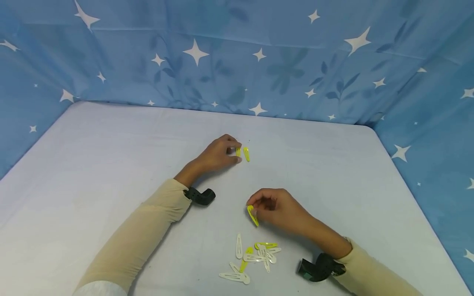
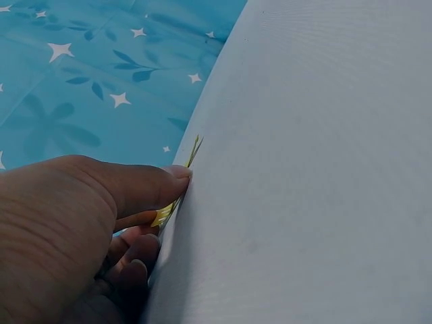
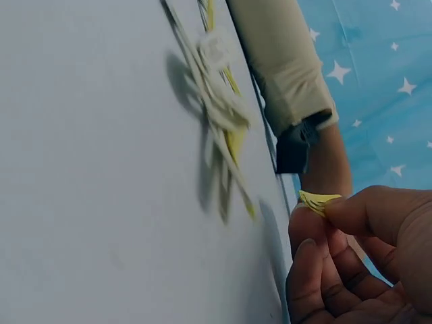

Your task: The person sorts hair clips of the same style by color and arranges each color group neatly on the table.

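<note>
My left hand (image 1: 216,155), at the far middle of the table, pinches a yellow snap hair clip (image 1: 238,152) between thumb and fingers. In the left wrist view that yellow clip (image 2: 163,217) stands on edge near the white cloth, partly covered by the thumb. Just to its right lies a second yellow clip (image 1: 246,154). Nearer the middle, my right hand (image 1: 286,213) holds another yellow snap clip (image 1: 252,216), one end hanging down past the fingertips. The right wrist view shows this clip (image 3: 316,201) between thumb and forefinger.
In front of the right hand, a loose pile of white snap clips (image 1: 238,246) lies with two yellow clips (image 1: 243,267) among them, several overlapping. Each forearm wears a dark wrist camera (image 1: 203,197). A blue star-patterned curtain (image 1: 229,53) rises behind the white table (image 1: 111,164).
</note>
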`<state>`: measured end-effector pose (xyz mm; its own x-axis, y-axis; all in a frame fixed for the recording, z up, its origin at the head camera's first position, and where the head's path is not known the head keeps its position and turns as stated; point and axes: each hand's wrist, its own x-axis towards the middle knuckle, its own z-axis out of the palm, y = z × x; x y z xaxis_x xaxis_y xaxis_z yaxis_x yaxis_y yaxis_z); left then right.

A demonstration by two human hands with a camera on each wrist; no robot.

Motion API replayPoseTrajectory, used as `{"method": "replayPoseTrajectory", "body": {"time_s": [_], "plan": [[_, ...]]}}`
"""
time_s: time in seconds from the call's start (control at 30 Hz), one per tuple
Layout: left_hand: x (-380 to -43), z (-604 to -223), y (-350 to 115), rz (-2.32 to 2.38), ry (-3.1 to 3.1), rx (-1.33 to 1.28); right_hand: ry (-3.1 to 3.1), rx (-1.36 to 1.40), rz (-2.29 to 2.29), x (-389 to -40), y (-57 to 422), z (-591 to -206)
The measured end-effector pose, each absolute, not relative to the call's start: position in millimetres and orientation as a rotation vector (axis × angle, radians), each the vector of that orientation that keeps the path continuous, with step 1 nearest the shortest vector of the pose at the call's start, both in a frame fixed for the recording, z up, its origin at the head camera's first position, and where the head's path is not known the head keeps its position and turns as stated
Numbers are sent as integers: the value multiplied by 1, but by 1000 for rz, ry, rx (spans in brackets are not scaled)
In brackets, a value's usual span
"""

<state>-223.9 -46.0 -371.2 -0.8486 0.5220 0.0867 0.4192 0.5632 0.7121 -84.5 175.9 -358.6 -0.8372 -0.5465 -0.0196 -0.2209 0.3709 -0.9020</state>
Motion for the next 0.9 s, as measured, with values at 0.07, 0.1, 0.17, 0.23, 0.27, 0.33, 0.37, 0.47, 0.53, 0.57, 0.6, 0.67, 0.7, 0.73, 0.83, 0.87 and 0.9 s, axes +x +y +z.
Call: {"method": "replayPoseTrajectory", "body": {"time_s": [0.07,0.1,0.17,0.23,0.27,0.33,0.37,0.47,0.53,0.57,0.6,0.67,0.7,0.73,0.83,0.87,0.9], "plan": [[-224,-371,-46,1156,2655,798,2349,-659,-1457,-89,178,-357],[-224,-371,-46,1155,2655,793,2365,-650,-1458,-92,179,-357],[-224,-371,-46,1154,2654,786,2398,-627,-1462,-97,180,-356],[-224,-371,-46,1151,2655,782,2429,-605,-1470,-102,182,-356],[-224,-371,-46,1149,2655,782,2443,-593,-1475,-105,182,-356],[-224,-370,-46,1149,2652,787,2458,-573,-1495,-110,183,-356],[-224,-370,-46,1149,2650,789,2461,-565,-1507,-113,184,-355],[-224,-370,-46,1144,2650,797,2456,-551,-1545,-120,186,-354],[-224,-370,-46,1143,2647,804,2452,-546,-1565,-124,187,-353],[-224,-371,-47,1140,2646,807,2452,-539,-1573,-126,187,-352],[-224,-371,-47,1140,2647,810,2454,-536,-1579,-128,188,-351],[-225,-371,-46,1140,2648,807,2460,-531,-1590,-133,188,-350],[-225,-371,-46,1142,2649,805,2462,-531,-1596,-135,188,-349],[-225,-372,-46,1141,2651,802,2463,-526,-1602,-138,188,-348],[-225,-372,-46,1137,2654,798,2477,-509,-1601,-143,188,-348],[-225,-372,-46,1137,2654,797,2480,-502,-1601,-145,188,-348],[-225,-372,-46,1134,2654,797,2483,-491,-1600,-146,189,-347]]}}
